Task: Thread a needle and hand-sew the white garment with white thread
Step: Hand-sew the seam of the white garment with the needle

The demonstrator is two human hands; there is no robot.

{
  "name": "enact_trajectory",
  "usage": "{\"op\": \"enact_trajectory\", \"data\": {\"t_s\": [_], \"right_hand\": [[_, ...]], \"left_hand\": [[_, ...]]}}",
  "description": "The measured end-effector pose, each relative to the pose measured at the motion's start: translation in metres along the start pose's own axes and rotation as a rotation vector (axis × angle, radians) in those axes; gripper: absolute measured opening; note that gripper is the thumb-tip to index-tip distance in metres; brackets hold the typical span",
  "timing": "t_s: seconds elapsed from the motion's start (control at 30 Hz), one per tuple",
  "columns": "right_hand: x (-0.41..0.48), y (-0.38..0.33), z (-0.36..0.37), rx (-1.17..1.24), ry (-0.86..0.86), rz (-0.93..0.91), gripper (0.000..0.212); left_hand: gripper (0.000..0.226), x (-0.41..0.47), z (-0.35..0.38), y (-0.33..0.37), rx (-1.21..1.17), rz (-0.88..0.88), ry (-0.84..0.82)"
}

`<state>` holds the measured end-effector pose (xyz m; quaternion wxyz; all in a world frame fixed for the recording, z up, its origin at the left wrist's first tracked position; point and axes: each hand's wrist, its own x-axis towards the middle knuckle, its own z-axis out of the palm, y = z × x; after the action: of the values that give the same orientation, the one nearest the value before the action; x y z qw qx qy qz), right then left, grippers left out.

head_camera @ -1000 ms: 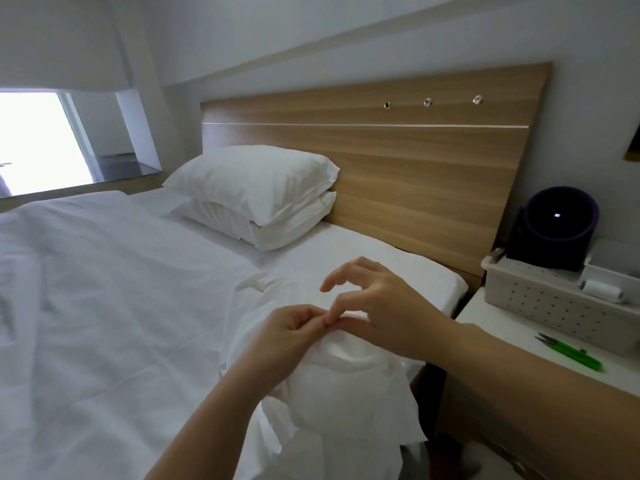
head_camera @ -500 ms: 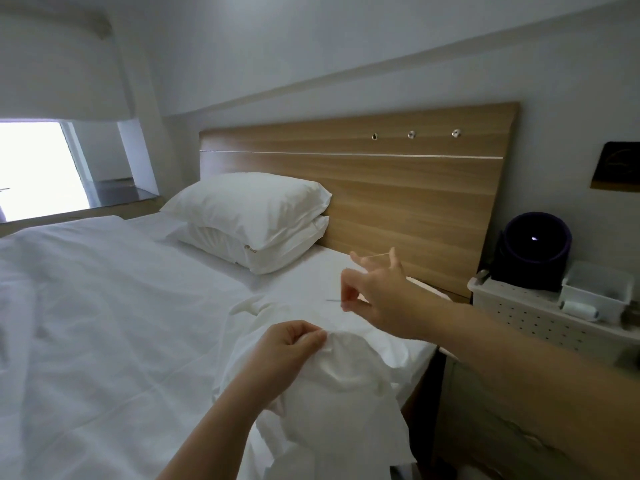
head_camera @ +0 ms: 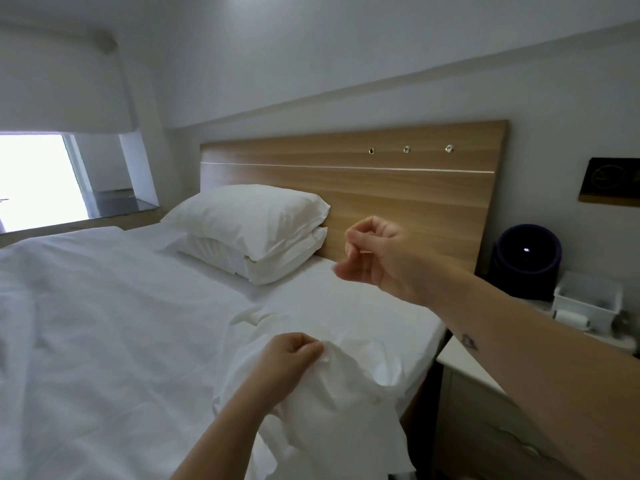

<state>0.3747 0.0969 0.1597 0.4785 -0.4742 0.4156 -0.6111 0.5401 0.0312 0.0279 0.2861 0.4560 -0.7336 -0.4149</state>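
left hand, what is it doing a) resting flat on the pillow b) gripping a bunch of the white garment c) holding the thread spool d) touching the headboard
B: the left hand has its fingers curled round a bunched fold of the white garment, low in the head view over the bed.

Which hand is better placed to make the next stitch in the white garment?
Right, likely. The right hand is raised over the bed, fingers curled; whether they hold anything is unclear. The left hand grips a fold of the white garment, holding it ready.
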Motion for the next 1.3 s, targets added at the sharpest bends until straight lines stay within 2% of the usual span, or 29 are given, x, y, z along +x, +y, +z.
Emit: {"op": "enact_trajectory", "data": {"t_s": [0.07,0.17,0.23,0.3,0.33,0.4,0.47,0.57,0.63,0.67,0.77,0.87,0.93,1.0,1.1,1.3], "right_hand": [[0.0,-0.002,0.002,-0.331,-0.024,-0.049,0.011],[0.002,-0.001,-0.001,-0.996,-0.139,-0.088,0.009],[0.002,0.001,-0.008,-1.411,-0.258,0.094,0.011],[-0.001,0.001,-0.014,-1.629,-0.376,0.366,0.015],[-0.003,0.0,-0.017,-1.64,-0.409,0.463,0.015],[-0.006,-0.003,-0.022,-1.541,-0.405,0.5,0.011],[-0.007,-0.009,-0.025,-1.351,-0.309,0.403,0.009],[-0.008,-0.021,-0.024,-0.942,-0.116,0.16,0.01],[-0.011,-0.028,-0.018,-0.75,-0.067,0.027,0.01],[-0.013,-0.031,-0.015,-0.73,-0.075,-0.015,0.009],[-0.018,-0.032,-0.003,-0.871,-0.19,-0.029,0.007],[-0.023,-0.032,0.005,-0.951,-0.434,0.216,0.006],[-0.024,-0.027,0.005,-1.051,-0.484,0.288,0.01],[-0.022,-0.016,0.003,-1.15,-0.371,0.207,0.011],[-0.023,0.014,0.001,-1.034,-0.182,0.129,0.01],[-0.019,0.093,0.0,-1.15,-0.035,-0.034,0.009]], "left_hand": [[0.016,0.004,0.0,0.001,0.011,-0.016,0.004],[0.015,0.012,-0.003,0.0,0.034,-0.027,0.013],[0.015,0.016,-0.005,-0.002,0.041,-0.037,0.03],[0.015,0.019,-0.008,-0.006,0.041,-0.053,0.041],[0.015,0.02,-0.01,-0.007,0.041,-0.063,0.043],[0.016,0.022,-0.012,-0.011,0.048,-0.083,0.056],[0.016,0.024,-0.013,-0.014,0.063,-0.103,0.071],[0.017,0.025,-0.011,-0.017,0.062,-0.136,0.075],[0.017,0.026,-0.009,-0.017,0.05,-0.141,0.073],[0.016,0.026,-0.007,-0.016,0.047,-0.134,0.07],[0.015,0.027,-0.005,-0.012,0.044,-0.112,0.071],[0.017,0.026,-0.007,-0.011,0.068,-0.086,0.081],[0.02,0.025,-0.01,-0.01,0.06,-0.061,0.093],[0.021,0.022,-0.013,-0.009,0.045,-0.036,0.1],[0.019,0.019,-0.018,-0.009,0.03,0.021,0.103],[0.018,0.013,-0.023,-0.007,-0.01,0.109,0.098]]}}
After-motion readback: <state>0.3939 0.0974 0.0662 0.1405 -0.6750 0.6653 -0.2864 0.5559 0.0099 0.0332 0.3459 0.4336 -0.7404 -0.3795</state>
